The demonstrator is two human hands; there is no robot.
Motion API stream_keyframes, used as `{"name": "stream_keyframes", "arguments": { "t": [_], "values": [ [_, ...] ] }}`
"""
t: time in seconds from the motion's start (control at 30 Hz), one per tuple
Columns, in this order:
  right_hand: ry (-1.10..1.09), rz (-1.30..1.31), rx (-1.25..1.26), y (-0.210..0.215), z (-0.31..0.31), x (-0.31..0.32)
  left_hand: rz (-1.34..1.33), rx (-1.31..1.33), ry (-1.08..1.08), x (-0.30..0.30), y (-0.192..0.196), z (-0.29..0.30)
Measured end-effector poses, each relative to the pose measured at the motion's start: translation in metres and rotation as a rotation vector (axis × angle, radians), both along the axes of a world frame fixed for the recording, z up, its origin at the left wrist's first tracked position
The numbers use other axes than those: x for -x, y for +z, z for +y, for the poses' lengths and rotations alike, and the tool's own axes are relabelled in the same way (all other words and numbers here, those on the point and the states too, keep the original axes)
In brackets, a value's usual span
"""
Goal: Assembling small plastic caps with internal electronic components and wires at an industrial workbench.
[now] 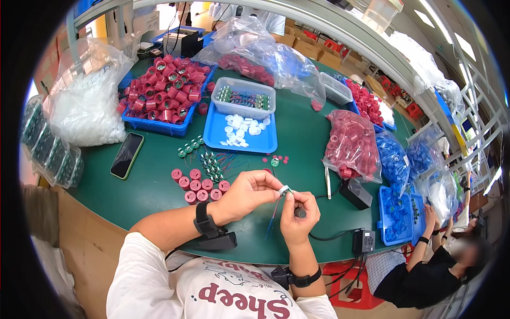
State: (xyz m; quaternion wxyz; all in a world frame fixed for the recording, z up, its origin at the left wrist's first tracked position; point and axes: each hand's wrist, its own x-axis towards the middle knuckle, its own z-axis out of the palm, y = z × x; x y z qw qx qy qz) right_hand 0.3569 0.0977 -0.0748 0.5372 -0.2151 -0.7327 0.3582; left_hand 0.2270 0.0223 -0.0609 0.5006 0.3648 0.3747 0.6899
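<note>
Above the green desk, the left hand and right hand meet, their fingers pinched narrow on a small white cap (red and blue wires trailing below), near red cylindrical caps.

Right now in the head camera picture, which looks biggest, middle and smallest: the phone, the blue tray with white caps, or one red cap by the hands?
1. Blue tray: clearly biggest.
2. Phone: middle.
3. Red cap: smallest.
The red cap lies nearer the camera yet still looks smallest, so the order seems safe.
</note>
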Motion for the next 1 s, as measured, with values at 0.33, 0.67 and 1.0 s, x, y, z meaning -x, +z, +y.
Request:
{"name": "stream_keyframes", "arguments": {
  "t": [0.33,0.67,1.0],
  "values": [
    [-0.122,-0.022,-0.479,0.000,0.004,-0.003,-0.073,0.006,-0.048,-0.011,-0.007,0.001],
    [0.909,0.397,1.125,0.000,0.018,-0.030,0.989,-0.524,0.389,-0.007,0.005,-0.001],
    [1.160,0.593,1.200,-0.022,0.033,-0.048,1.052,-0.192,0.178,0.028,0.035,0.016]
  ]
}}
